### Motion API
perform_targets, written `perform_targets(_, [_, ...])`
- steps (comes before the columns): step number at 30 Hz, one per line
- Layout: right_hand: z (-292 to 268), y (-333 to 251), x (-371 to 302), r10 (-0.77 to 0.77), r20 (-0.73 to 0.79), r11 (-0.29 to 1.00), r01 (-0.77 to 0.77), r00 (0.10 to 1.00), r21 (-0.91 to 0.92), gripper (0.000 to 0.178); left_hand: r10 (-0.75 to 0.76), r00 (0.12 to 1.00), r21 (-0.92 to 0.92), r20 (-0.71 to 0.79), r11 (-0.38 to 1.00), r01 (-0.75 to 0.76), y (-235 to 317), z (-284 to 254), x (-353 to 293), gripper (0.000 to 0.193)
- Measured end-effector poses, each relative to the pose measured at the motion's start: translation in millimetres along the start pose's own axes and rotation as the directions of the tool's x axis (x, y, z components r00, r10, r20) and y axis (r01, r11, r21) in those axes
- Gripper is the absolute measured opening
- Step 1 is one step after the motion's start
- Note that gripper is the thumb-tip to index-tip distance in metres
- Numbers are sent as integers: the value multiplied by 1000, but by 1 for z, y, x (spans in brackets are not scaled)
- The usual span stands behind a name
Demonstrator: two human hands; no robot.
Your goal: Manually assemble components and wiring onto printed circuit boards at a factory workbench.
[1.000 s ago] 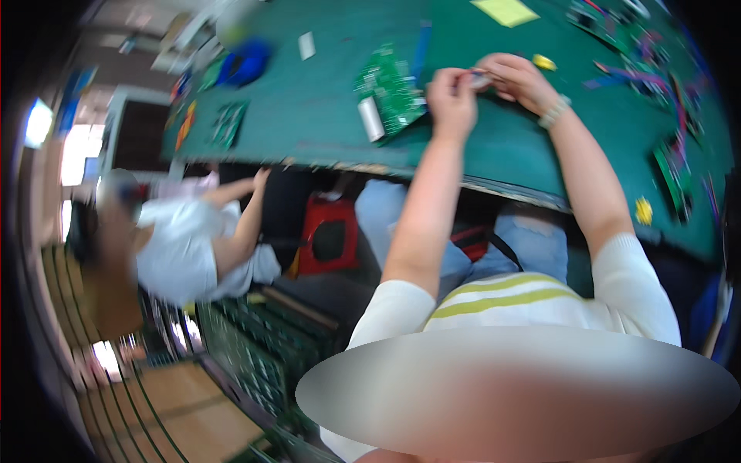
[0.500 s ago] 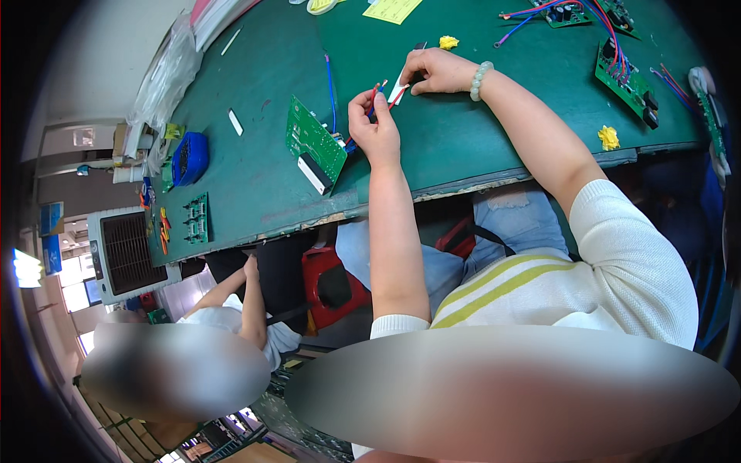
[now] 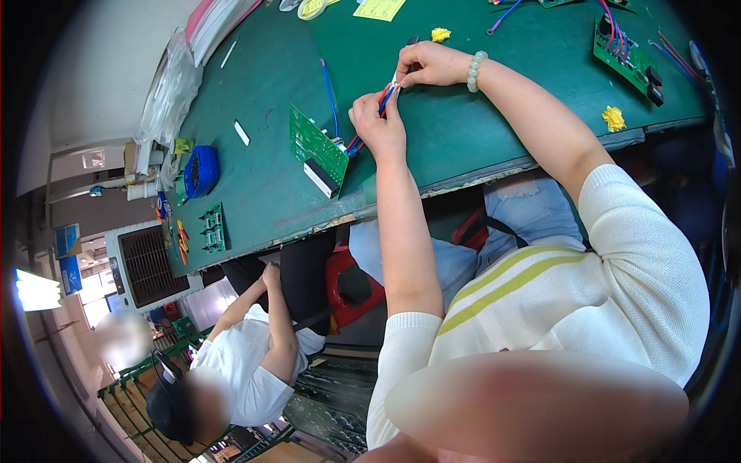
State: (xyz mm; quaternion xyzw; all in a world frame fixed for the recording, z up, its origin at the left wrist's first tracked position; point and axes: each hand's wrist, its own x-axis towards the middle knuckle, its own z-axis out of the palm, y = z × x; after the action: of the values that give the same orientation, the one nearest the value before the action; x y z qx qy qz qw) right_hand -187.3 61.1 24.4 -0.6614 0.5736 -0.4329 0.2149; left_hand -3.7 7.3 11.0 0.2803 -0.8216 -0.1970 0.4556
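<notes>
My left hand [image 3: 378, 127] is closed around red and blue wires [image 3: 387, 98], which run back to a green circuit board [image 3: 312, 143] tilted on the bench. At the wires' upper ends my right hand [image 3: 432, 63], with a beaded bracelet on its wrist, pinches at a small white piece [image 3: 395, 80]. The fingers partly cover that piece, so its kind is unclear. A separate blue wire [image 3: 330, 96] stretches from the board away from me. Along the board's near edge sits a black-and-white block [image 3: 320, 178].
The green bench [image 3: 255, 185] also bears a blue bin [image 3: 202, 171], a smaller board [image 3: 213, 228], a white strip [image 3: 241, 132], yellow crumpled bits [image 3: 614, 119] and a wired board [image 3: 625, 62] at the right. A seated person [image 3: 251, 347] is at the left.
My right hand has moved slightly left, and its fingertips now meet the wire ends held by my left hand. The red wire that stuck out toward the right hand is now gathered in.
</notes>
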Motion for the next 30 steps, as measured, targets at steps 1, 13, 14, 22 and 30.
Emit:
perform_targets(1, [1,1,0,1,-3,1000,-1,1000,3,16,8,1000,11,11,1000,-8,0,0,0,10])
perform_targets(13, [-3,-10,5,323,216,824,-387,921,415,4,-35,992,21,121,999,33,-5,-3,-1,11])
perform_targets(14, [-1,-10,5,333,209,807,-393,919,440,5,-35,992,21,123,999,32,-4,-2,-1,11])
perform_targets(22, [-2,-9,0,60,49,909,-75,997,411,23,-173,973,-56,155,981,184,-6,-3,0,11])
perform_targets(30, [-1,-14,-1,-107,-68,980,117,992,161,19,-170,976,-63,134,982,179,-7,-1,0,14])
